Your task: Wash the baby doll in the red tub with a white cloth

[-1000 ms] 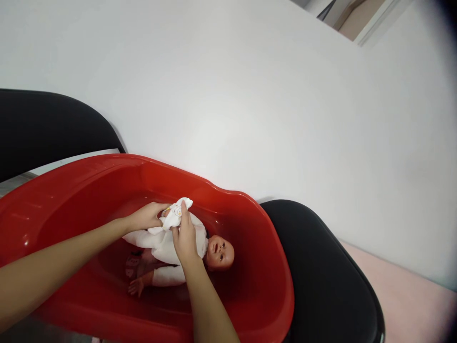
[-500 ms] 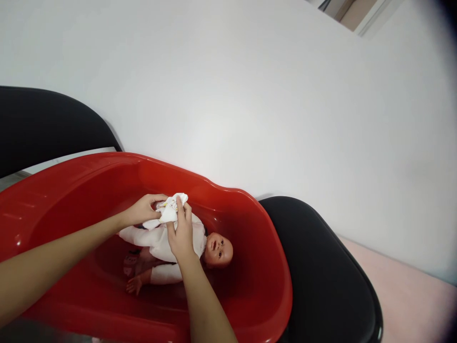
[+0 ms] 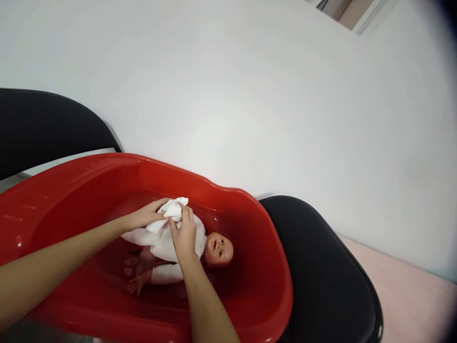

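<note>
A baby doll [image 3: 164,245] in white clothes lies on its back inside a red baby bathtub [image 3: 246,195], its head to the right. Above the doll's body, both hands grip a crumpled white cloth [image 3: 172,210] with small coloured prints. My left hand [image 3: 144,215] pinches the cloth's left side, and my right hand [image 3: 184,233] has its fingers closed on the right side. The cloth and hands hide part of the doll's torso and its far arm. One doll hand rests on the tub's near inner side.
A black padded chair [image 3: 328,281] stands against the tub's right end, and another black chair [image 3: 50,128] is behind its left side. A white wall [image 3: 232,95] rises behind. A small pinkish item [image 3: 131,264] lies in the tub beside the doll's legs.
The cloth has been bunched and turned between my hands, with its printed face less visible. My left hand has flattened over it; the doll has stayed in place.
</note>
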Motion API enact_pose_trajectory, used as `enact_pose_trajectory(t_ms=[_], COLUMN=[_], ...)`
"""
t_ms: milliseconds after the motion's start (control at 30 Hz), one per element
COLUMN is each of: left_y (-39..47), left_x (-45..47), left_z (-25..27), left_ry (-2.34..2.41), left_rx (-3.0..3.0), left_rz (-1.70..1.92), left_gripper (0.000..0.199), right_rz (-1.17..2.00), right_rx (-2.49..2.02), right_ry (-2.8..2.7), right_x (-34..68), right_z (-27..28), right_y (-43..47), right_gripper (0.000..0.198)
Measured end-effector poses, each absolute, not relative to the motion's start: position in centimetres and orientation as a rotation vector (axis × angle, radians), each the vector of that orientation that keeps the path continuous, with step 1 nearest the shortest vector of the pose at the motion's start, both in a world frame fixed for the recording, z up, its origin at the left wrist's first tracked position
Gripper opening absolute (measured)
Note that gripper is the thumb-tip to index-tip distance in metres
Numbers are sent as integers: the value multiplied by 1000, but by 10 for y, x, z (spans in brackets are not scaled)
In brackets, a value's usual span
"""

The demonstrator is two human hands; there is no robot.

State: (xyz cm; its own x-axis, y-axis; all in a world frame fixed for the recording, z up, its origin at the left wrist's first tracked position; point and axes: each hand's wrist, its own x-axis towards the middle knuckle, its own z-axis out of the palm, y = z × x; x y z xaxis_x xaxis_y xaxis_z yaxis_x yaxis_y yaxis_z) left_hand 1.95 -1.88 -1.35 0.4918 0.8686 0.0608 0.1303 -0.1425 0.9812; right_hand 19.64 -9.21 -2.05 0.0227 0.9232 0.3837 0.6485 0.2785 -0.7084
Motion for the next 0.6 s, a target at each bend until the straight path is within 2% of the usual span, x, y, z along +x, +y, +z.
enact_pose_trajectory(t_ms=[233, 333, 467, 600], left_y=[-22, -23, -18, -7], left_x=[5, 0, 1, 0], left_z=[-1, 6, 3, -6], left_ry=[742, 675, 708, 797], left_rx=[1509, 1447, 1251, 1290], left_rz=[690, 690, 776, 797], left_gripper=[89, 87, 71, 83], right_rz=[494, 499, 480, 552], right_rx=[-1325, -1306, -1310, -1242], right_ry=[-1606, -1600, -1548, -1489], right_x=[193, 194, 199, 197], right_z=[-20, -16, -12, -15], right_y=[-91, -92, -94, -91], right_gripper=[45, 38, 36, 26])
